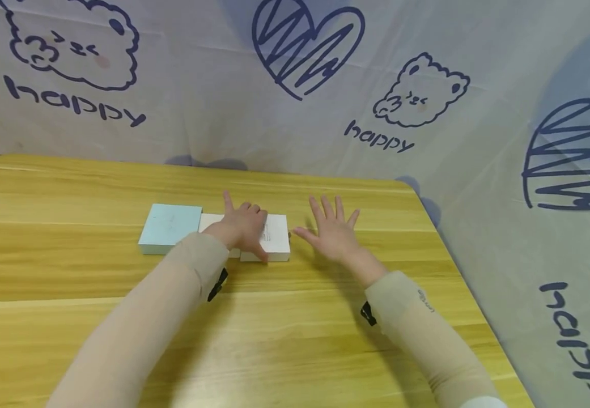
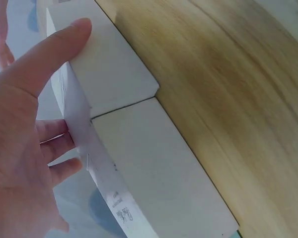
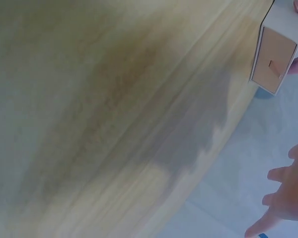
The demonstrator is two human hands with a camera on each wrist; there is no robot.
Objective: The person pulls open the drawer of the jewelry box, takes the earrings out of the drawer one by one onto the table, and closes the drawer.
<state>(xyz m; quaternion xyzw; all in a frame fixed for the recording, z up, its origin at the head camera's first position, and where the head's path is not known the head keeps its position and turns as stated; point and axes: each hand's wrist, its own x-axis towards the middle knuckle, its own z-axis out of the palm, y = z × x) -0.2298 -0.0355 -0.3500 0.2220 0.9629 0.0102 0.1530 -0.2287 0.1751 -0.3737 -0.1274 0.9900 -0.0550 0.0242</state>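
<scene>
Near the middle of the far edge of the desk [image 1: 284, 328], 3 boxes in a single row: at the left end a light-blue box [image 1: 169, 226], in the middle a white carton [image 1: 212, 217], and at the right end a white drawer-style box [image 1: 277, 235], with a tan end face and a small pull tab [image 3: 274, 68] toward the desk's right edge. Held across its width by the left hand [image 1: 243, 226], with the thumb on the side facing the desk's near edge and the fingers at the far side. Out toward the desk's right edge, a right hand [image 1: 334, 235] spread wide, holding nothing, near the pull tab yet apart from it. Between the 2 white pieces, only a thin seam. Probably light and stiff, judging by the paperboard look, smooth enough to slide under a loose touch, and liable to dent if squeezed mid-panel. Best taken by the 2 long sides, close to the corners, with even pressure; not by the pull tab when lifting, for fear of drawing out an inner tray. Impossible to tell the weight of any contents.
</scene>
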